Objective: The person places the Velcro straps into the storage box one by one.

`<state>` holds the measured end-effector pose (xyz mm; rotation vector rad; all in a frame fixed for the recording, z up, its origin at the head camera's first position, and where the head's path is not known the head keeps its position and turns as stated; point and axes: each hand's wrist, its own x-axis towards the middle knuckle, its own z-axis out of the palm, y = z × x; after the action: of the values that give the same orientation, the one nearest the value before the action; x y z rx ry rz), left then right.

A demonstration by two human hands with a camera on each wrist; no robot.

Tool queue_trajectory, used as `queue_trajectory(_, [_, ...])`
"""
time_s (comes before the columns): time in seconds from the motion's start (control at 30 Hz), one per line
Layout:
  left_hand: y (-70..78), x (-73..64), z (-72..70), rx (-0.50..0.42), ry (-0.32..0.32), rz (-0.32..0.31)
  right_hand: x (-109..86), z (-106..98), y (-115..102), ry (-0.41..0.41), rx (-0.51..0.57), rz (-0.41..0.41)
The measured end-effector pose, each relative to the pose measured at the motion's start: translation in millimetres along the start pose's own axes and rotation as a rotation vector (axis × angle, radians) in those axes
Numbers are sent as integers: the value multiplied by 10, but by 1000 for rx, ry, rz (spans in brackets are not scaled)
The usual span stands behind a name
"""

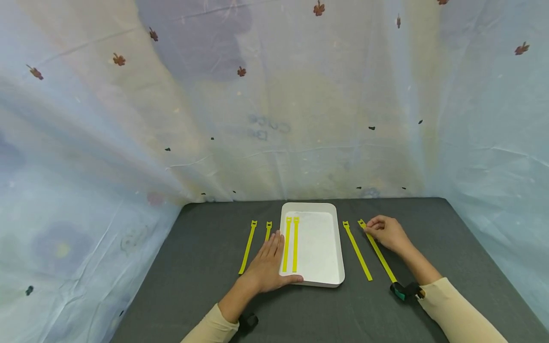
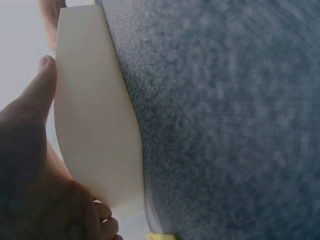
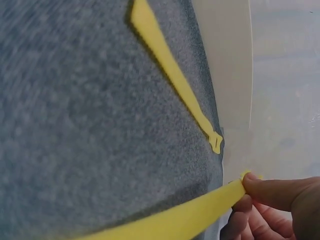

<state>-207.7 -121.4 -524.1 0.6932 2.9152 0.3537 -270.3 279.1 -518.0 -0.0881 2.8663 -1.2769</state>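
Observation:
Against the left side and near corner of a white tray (image 1: 319,247), my left hand (image 1: 268,267) rests with its fingers stretched along the rim. Its thumb touches the near edge; in the left wrist view the tray's outer wall (image 2: 95,110) stands beside that thumb. My right hand (image 1: 388,233) pinches the slotted head end of a yellow cable tie (image 1: 381,257) between thumb and fingers. In the right wrist view this cable tie (image 3: 190,215) rises off the cloth toward the pinch. Two more yellow ties, including one cable tie (image 1: 295,245), lie side by side inside the tray's left part.
Right of the tray lies another yellow tie (image 1: 357,250). On the left are two ties, one tie (image 1: 248,247) in full view and a second tie (image 1: 269,230) partly covered by my left hand. Dark cloth (image 1: 206,252) covers the table; a patterned curtain (image 1: 274,119) hangs behind.

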Motion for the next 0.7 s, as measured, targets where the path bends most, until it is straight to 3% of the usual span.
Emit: queue_trajectory(0.7, [14,5,5,-5,-8,-9,5,-59,-162,170,55,-100])
